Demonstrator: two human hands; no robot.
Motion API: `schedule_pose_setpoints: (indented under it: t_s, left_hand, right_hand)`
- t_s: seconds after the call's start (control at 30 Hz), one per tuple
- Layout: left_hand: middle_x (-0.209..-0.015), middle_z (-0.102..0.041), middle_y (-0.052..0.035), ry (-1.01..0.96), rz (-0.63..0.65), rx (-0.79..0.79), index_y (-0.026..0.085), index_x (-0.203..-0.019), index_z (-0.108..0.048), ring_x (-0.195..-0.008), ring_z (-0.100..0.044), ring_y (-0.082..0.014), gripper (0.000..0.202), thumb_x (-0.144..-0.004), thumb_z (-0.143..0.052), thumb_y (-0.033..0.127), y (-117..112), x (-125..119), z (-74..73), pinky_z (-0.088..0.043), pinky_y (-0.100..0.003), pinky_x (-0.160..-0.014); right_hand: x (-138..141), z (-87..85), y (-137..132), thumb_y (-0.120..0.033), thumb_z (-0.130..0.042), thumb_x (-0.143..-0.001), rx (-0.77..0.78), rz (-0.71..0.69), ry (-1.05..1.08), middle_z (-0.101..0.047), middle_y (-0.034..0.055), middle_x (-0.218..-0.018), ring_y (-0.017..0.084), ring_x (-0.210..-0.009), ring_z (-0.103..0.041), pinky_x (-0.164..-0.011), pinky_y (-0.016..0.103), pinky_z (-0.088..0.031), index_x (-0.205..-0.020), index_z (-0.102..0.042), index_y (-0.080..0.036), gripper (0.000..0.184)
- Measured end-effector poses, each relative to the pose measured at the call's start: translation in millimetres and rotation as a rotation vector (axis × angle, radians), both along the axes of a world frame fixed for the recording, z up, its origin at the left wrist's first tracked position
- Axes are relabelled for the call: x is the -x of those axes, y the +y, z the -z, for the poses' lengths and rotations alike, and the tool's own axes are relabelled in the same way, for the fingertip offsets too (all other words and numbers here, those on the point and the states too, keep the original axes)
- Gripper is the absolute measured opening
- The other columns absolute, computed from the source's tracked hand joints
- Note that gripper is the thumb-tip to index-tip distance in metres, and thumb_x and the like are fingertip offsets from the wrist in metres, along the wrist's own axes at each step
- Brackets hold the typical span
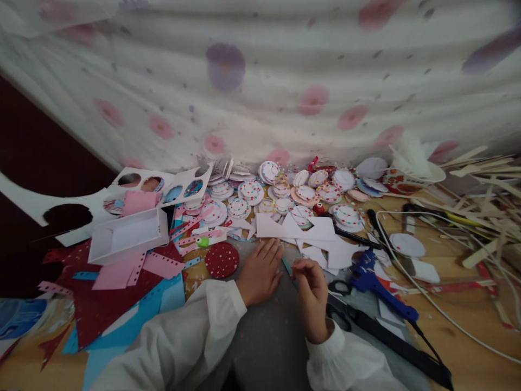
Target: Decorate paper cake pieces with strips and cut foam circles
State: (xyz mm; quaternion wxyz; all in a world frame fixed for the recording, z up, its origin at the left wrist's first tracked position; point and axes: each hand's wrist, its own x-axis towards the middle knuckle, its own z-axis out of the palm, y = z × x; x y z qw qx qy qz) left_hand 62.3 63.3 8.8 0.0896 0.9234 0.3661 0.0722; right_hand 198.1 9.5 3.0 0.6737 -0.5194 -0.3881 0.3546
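My left hand (261, 270) lies flat, palm down, on the dark grey work surface (264, 342), its fingers stretched out. A round piece in dark red with white dots (222, 260) is just left of it. Across from it, my right hand (311, 293) is raised a little with thumb and fingertips pinched together; whatever they hold is too small or hidden to name. A thin teal strip (286, 265) shows beside those fingertips. White paper with zigzag cut-outs (295, 226) is beyond both hands. Black-handled scissors (340, 304) lie right of my right hand.
Stacks of dotted paper discs (250, 191) line the back by the flowered curtain (260, 70). On the left, a white box (129, 236) sits over coloured paper scraps. A blue glue gun (378, 285), white cable (401, 266) and wooden sticks (488, 203) occupy the right.
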Motion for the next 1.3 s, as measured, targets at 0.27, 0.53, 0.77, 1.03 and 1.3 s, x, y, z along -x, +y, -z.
schedule_pose_setpoints:
  t_s: [0.27,0.53,0.77,1.03,1.3]
  left_hand:
    - [-0.156,-0.032,-0.0194,0.0,-0.004,0.007,0.005,-0.146,-0.033,-0.147,-0.024,-0.03,0.058,-0.096,-0.041,0.034,-0.3,-1.4,1.9,-0.017,-0.045,-0.12]
    - [-0.157,-0.027,-0.0218,-0.172,-0.072,0.19,0.004,-0.148,-0.03,-0.149,-0.015,-0.0295,0.069,-0.099,-0.029,0.052,5.7,0.7,6.0,-0.013,-0.05,-0.121]
    - [-0.161,-0.021,-0.0122,-0.511,-0.242,0.364,0.02,-0.151,-0.022,-0.149,-0.018,-0.0208,0.058,-0.101,-0.021,0.049,19.6,32.0,-32.6,-0.022,-0.043,-0.121]
    - [-0.139,-0.053,-0.0169,-0.206,-0.055,0.406,0.018,-0.139,-0.046,-0.131,-0.048,-0.0338,0.077,-0.069,-0.077,0.028,-3.6,41.5,-29.8,-0.037,-0.051,-0.11]
    - [-0.133,-0.055,-0.0141,-0.914,-0.36,0.754,0.023,-0.134,-0.047,-0.124,-0.054,-0.031,0.075,-0.069,-0.081,0.038,-19.1,45.8,-38.9,-0.047,-0.046,-0.1]
  right_hand:
    - [0.2,-0.2,-1.3,-0.023,-0.057,-0.084,-0.02,-0.024,0.011,-0.056,-0.0007,-0.078,0.013,-0.065,-0.051,-0.061,0.028,-0.041,-0.082,-0.059,-0.021,0.004]
    - [-0.1,2.2,-1.3,-0.025,-0.058,-0.082,-0.019,-0.028,0.028,-0.056,-0.0015,-0.076,0.013,-0.065,-0.05,-0.061,0.028,-0.04,-0.08,-0.058,-0.021,0.005]
    - [-3.2,2.8,2.2,-0.024,-0.057,-0.078,-0.016,-0.016,0.019,-0.056,-0.0014,-0.075,0.014,-0.064,-0.049,-0.06,0.028,-0.039,-0.078,-0.057,-0.021,0.003]
    - [-2.4,0.8,0.5,-0.027,-0.058,-0.078,0.012,-0.049,0.045,-0.056,-0.0013,-0.076,0.013,-0.062,-0.048,-0.058,0.027,-0.04,-0.079,-0.057,-0.02,0.006]
    - [-0.4,-10.9,-3.4,-0.041,-0.067,-0.081,0.051,-0.342,0.1,-0.06,0.0079,-0.119,0.023,-0.099,-0.06,-0.087,0.04,-0.05,-0.115,-0.056,-0.026,0.039]
